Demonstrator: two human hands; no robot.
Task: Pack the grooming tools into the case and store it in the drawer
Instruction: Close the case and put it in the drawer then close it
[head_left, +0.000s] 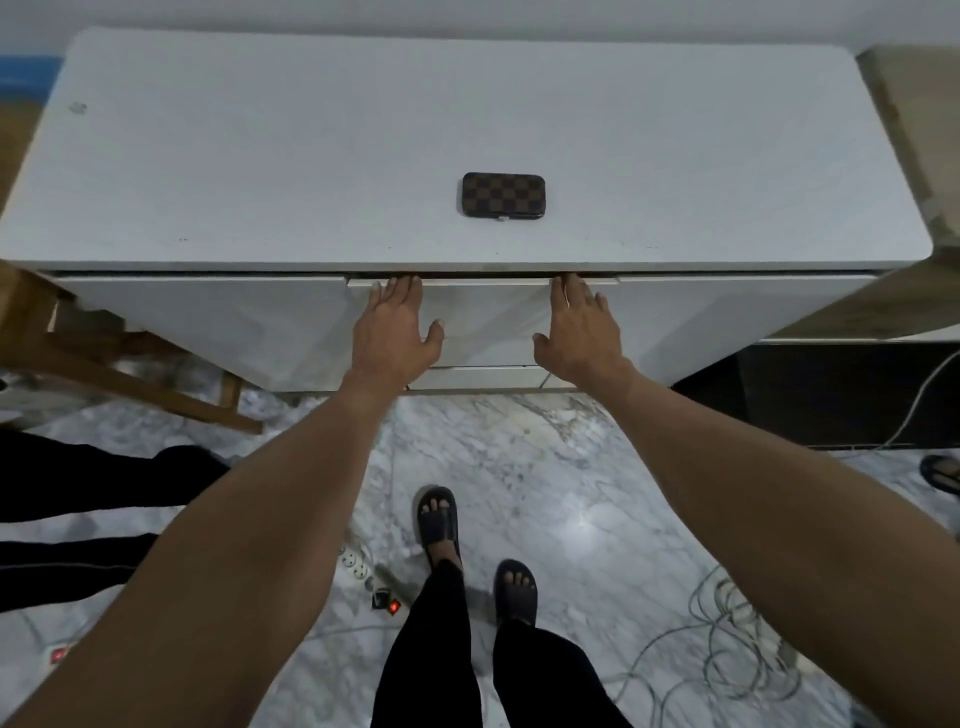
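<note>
**A:** From the head view, where had you got to?

**B:** Your small checkered brown-and-black zip case lay shut on the flat white top of the cabinet, roughly midway along it and nearer its front edge than its back. No loose grooming tools showed anywhere on that top, so I judged the packing done.

**A:** And my hands?

**B:** Both were down at the white glossy drawer front, just under the front edge. Your left hand was spread open, palm against the panel, its fingertips hooked up at the top lip near the drawer's left corner. Your right hand mirrored it near the right corner, also splayed, thumb out. Neither held any object; they only gripped or pressed the lip.

**A:** Was the drawer open?

**B:** Barely, if at all. You could see only a thin dark gap along its top edge, and nothing of the inside.

**A:** So what remained?

**B:** By my reading, the second half: drawing the drawer out, lifting the case off the top, laying it inside, and pushing the drawer closed. The case sat well apart from both your hands, untouched.
</note>
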